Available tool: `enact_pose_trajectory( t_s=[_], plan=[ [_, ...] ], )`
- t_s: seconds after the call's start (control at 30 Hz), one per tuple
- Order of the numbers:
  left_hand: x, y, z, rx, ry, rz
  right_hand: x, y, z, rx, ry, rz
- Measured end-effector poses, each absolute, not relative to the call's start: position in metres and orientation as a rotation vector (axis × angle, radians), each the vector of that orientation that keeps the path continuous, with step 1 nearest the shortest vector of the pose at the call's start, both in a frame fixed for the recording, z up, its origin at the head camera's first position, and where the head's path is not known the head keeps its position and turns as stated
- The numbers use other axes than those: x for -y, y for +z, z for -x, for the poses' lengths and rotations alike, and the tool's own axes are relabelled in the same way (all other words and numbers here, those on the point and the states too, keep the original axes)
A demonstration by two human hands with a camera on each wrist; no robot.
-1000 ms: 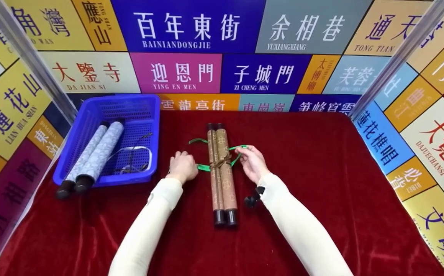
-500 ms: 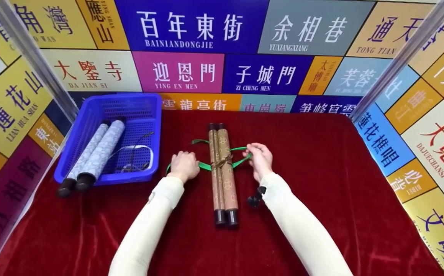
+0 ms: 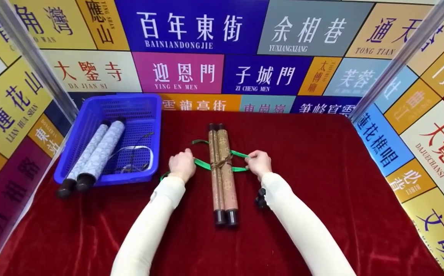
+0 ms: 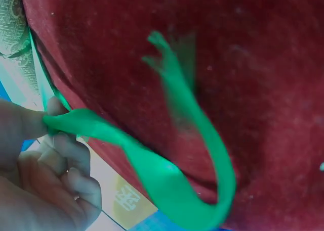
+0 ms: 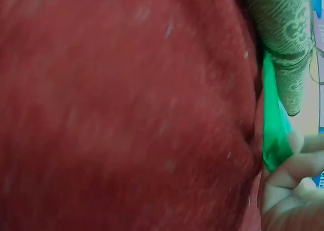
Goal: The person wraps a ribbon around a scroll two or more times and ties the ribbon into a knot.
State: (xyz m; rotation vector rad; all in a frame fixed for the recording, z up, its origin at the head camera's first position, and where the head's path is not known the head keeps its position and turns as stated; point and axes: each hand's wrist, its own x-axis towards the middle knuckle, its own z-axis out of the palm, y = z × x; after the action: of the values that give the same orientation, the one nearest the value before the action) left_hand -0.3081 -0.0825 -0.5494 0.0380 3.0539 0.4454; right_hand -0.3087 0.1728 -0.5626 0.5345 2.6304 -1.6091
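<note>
Two patterned brown scrolls (image 3: 226, 180) with dark end knobs lie side by side on red velvet, bound at the middle by a thin brown cord (image 3: 220, 163). A green ribbon (image 3: 239, 169) runs beneath them and shows on both sides. My left hand (image 3: 182, 165), just left of the scrolls, pinches it between thumb and fingers; in the left wrist view a loose length of the ribbon (image 4: 157, 178) curls away from the fingertips. To the right of the scrolls, my right hand (image 3: 259, 163) pinches a loop of the same ribbon. Another ribbon end (image 3: 200, 141) lies at the upper left.
A blue plastic basket (image 3: 156, 134) stands at the left, with two pale blue scrolls (image 3: 101, 151) leaning over its front rim. It also holds a white strap (image 3: 151, 155) and dark cords. Clear posts (image 3: 394, 57) and sign-printed panels (image 3: 191, 27) enclose the table.
My right hand has shifted slightly right and down, drawing the ribbon loop wider. My left hand has turned a little, keeping its pinch. The scrolls stay in place; the view shifted slightly.
</note>
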Motion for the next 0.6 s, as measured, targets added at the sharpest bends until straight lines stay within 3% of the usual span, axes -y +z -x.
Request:
enact_pose_trajectory(
  t_s=[0.37, 0.6],
  plan=[
    [0.090, -0.554, 0.307, -3.089, 0.503, 0.060, -0.172, -0.554, 0.316, -1.555, -2.482, -0.589],
    [0.092, -0.553, 0.309, -3.064, 0.523, 0.079, -0.169, -0.553, 0.320, -1.298, -2.783, -0.348]
  ],
)
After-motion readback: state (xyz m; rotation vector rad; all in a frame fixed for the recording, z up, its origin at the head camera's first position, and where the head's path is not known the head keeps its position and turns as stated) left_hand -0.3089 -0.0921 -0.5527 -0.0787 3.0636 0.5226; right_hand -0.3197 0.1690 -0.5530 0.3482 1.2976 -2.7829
